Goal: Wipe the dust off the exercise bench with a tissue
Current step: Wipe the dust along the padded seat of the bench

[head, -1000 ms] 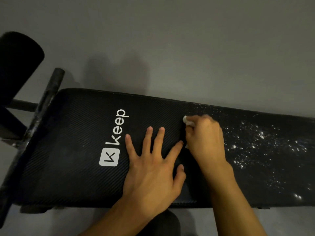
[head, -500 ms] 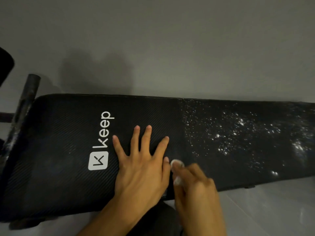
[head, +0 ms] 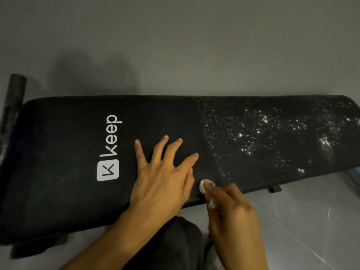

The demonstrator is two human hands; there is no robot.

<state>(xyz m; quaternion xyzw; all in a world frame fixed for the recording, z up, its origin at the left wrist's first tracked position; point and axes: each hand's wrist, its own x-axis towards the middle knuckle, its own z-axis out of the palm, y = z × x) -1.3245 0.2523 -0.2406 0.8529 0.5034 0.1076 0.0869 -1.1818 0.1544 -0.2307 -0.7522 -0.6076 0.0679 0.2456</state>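
Now our right hand [head: 233,211], fingers clamped on a crumpled white tissue [head: 203,187], has reached the near edge of the black padded exercise bench [head: 68,143], left hand [head: 161,182] splayed flat; right-end white dust [head: 263,129] remains.

The bench [head: 68,152] pad is black and matt, a leather-like covering with fine diagonal ribbing. Toward 3 o'clock it is speckled with white, powdery dust [head: 253,133]. The printed logo [head: 107,170] is flat white with no sheen. The tissue [head: 203,187] is soft white paper, crumpled into a wad. At 4 o'clock the floor [head: 311,221] tiles are smooth and glossy, catching light. The wall [head: 175,45] is plain matt grey, and the bar [head: 16,88] at 10 o'clock looks dull and rough.
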